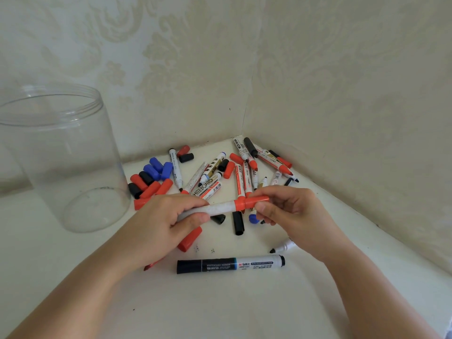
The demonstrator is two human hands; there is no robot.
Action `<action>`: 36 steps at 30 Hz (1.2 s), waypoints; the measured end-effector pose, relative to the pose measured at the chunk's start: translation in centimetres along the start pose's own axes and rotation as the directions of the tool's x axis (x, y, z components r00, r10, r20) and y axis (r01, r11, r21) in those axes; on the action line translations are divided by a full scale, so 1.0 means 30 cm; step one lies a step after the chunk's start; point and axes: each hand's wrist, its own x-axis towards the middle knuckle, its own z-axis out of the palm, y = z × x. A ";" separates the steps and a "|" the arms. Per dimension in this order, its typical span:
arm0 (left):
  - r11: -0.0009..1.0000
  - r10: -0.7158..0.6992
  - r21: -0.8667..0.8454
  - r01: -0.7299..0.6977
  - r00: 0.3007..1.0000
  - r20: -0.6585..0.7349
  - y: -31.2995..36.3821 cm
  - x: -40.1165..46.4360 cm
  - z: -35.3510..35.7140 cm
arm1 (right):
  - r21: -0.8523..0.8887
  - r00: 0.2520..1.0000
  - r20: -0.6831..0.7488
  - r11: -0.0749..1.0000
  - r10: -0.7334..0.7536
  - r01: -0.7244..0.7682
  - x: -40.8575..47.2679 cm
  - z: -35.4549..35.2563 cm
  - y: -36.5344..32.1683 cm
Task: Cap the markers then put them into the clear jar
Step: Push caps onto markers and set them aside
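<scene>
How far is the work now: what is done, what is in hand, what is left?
Done: nothing; the clear jar looks empty. In hand: left hand holds a red marker while right hand fits its red cap. Left: the marker pile and loose caps.

Held marker (220, 208): white barrel, red collar, red cap (256, 201). Loose caps (151, 178) beside the clear jar (58, 152): red, blue, black. Table (220, 302) white; wallpaper (195, 57) cream damask.

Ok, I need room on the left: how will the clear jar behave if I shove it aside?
The clear jar looks empty and thin-walled, so probably light and easy to slide. It stands tall and upright, so a high push might tip it; on its side it would likely roll.
</scene>
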 end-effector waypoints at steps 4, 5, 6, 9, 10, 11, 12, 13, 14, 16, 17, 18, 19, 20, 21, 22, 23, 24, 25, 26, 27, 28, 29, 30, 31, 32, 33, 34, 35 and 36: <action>0.998 -0.060 -0.009 0.059 0.989 -0.136 0.001 0.006 -0.017 | 0.082 0.992 -0.124 0.997 0.003 0.007 0.008 -0.034 0.003; 0.997 -0.081 -0.016 0.079 0.978 -0.191 -0.012 0.008 -0.026 | 0.149 0.981 -0.195 0.989 0.012 0.018 0.011 -0.055 0.007; 0.995 -0.101 -0.022 0.099 0.965 -0.242 -0.023 0.010 -0.036 | 0.238 0.965 -0.259 0.971 0.038 0.026 0.014 -0.076 0.011; 0.966 -0.228 -0.194 0.172 0.921 -0.316 -0.062 0.015 -0.054 | 0.399 0.939 -0.306 0.917 0.159 -0.026 0.024 -0.103 0.027; 0.951 -0.265 -0.242 0.195 0.914 -0.308 -0.061 0.016 -0.058 | 0.391 0.941 -0.286 0.919 0.179 -0.056 0.026 -0.100 0.033; 0.937 -0.287 -0.283 0.205 0.913 -0.290 -0.059 0.016 -0.058 | 0.367 0.947 -0.262 0.927 0.185 -0.080 0.027 -0.094 0.035; 0.927 -0.302 -0.308 0.214 0.913 -0.273 -0.057 0.015 -0.058 | 0.338 0.953 -0.239 0.936 0.186 -0.098 0.028 -0.088 0.037; 0.920 -0.310 -0.327 0.218 0.913 -0.265 -0.055 0.016 -0.057 | 0.312 0.957 -0.221 0.943 0.187 -0.112 0.027 -0.083 0.035; 0.913 -0.327 -0.332 0.237 0.911 -0.250 -0.051 0.016 -0.058 | 0.291 0.959 -0.209 0.948 0.192 -0.126 0.027 -0.080 0.033; 0.906 -0.346 -0.332 0.261 0.910 -0.228 -0.058 0.017 -0.059 | 0.269 0.958 -0.201 0.952 0.206 -0.148 0.026 -0.078 0.031; 0.910 -0.347 -0.312 0.272 0.912 -0.217 -0.065 0.019 -0.058 | 0.265 0.955 -0.205 0.952 0.213 -0.155 0.026 -0.078 0.030; 0.916 -0.349 -0.279 0.289 0.916 -0.199 -0.072 0.020 -0.056 | 0.263 0.951 -0.216 0.951 0.220 -0.161 0.026 -0.079 0.030; 0.921 -0.345 -0.254 0.296 0.922 -0.176 -0.074 0.019 -0.056 | 0.259 0.947 -0.231 0.952 0.225 -0.163 0.027 -0.080 0.031; 0.927 -0.337 -0.227 0.299 0.929 -0.153 -0.068 0.016 -0.057 | 0.253 0.942 -0.246 0.953 0.229 -0.165 0.028 -0.081 0.032; 0.934 -0.325 -0.203 0.295 0.936 -0.132 -0.062 0.013 -0.060 | 0.240 0.937 -0.260 0.956 0.232 -0.170 0.029 -0.083 0.034; 0.939 -0.315 -0.181 0.292 0.942 -0.116 -0.058 0.010 -0.063 | 0.221 0.933 -0.273 0.959 0.236 -0.177 0.029 -0.085 0.037; 0.944 -0.305 -0.159 0.288 0.948 -0.094 -0.051 0.008 -0.064 | 0.199 0.929 -0.286 0.963 0.236 -0.184 0.029 -0.086 0.040; 0.949 -0.300 -0.125 0.290 0.952 -0.069 -0.047 0.006 -0.064 | 0.178 0.925 -0.298 0.966 0.235 -0.188 0.028 -0.087 0.042; 0.954 -0.294 -0.079 0.290 0.955 -0.048 -0.043 0.004 -0.063 | 0.161 0.922 -0.309 0.968 0.232 -0.190 0.028 -0.087 0.044; 0.957 -0.290 -0.023 0.289 0.956 -0.039 -0.041 0.003 -0.062 | 0.150 0.920 -0.316 0.970 0.231 -0.192 0.028 -0.087 0.045; 0.957 -0.285 0.030 0.287 0.957 -0.047 -0.041 0.002 -0.062 | 0.142 0.919 -0.317 0.970 0.232 -0.196 0.029 -0.087 0.045; 0.955 -0.283 0.072 0.288 0.956 -0.077 -0.042 0.002 -0.064 | 0.134 0.920 -0.314 0.971 0.233 -0.200 0.029 -0.087 0.046; 0.950 -0.282 0.100 0.294 0.952 -0.119 -0.044 0.002 -0.068 | 0.123 0.922 -0.309 0.971 0.234 -0.206 0.029 -0.087 0.048; 0.945 -0.280 0.126 0.301 0.947 -0.159 -0.045 0.002 -0.071 | 0.103 0.924 -0.300 0.971 0.235 -0.214 0.029 -0.086 0.051; 0.940 -0.281 0.145 0.309 0.942 -0.186 -0.045 0.002 -0.073 | 0.072 0.928 -0.288 0.972 0.236 -0.224 0.029 -0.084 0.053; 0.935 -0.284 0.162 0.316 0.939 -0.193 -0.046 0.003 -0.073 | 0.032 0.934 -0.271 0.972 0.233 -0.233 0.028 -0.081 0.053; 0.931 -0.289 0.173 0.321 0.939 -0.185 -0.046 0.002 -0.070 | -0.017 0.942 -0.251 0.972 0.224 -0.236 0.026 -0.078 0.052; 0.930 -0.292 0.181 0.321 0.941 -0.171 -0.046 0.001 -0.064 | -0.070 0.951 -0.227 0.970 0.212 -0.233 0.023 -0.075 0.050; 0.930 -0.293 0.181 0.319 0.943 -0.160 -0.046 -0.001 -0.060 | -0.119 0.962 -0.189 0.968 0.197 -0.222 0.020 -0.072 0.044; 0.931 -0.294 0.175 0.319 0.943 -0.156 -0.045 -0.002 -0.057 | -0.163 0.973 -0.134 0.964 0.188 -0.208 0.014 -0.068 0.036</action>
